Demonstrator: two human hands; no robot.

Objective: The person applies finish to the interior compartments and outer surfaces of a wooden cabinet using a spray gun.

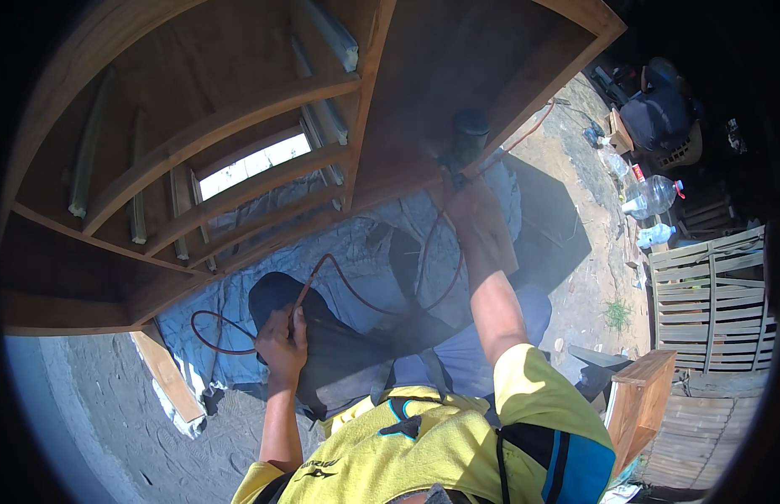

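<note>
My right hand is closed around the handle of a spray gun with a dark cup on top. The gun is held inside the open right compartment of a brown wooden cabinet, and a faint haze hangs about it. Down at the left, by my knee, my left hand grips a thin reddish hose. The hose loops over my lap and runs up toward the gun. My right fingers are partly hidden in shade.
Crumpled pale sheeting lies under the cabinet. Wooden rails divide its left side. At the right are a large plastic bottle, a slatted bamboo panel and a small wooden box. Another person is at the far right.
</note>
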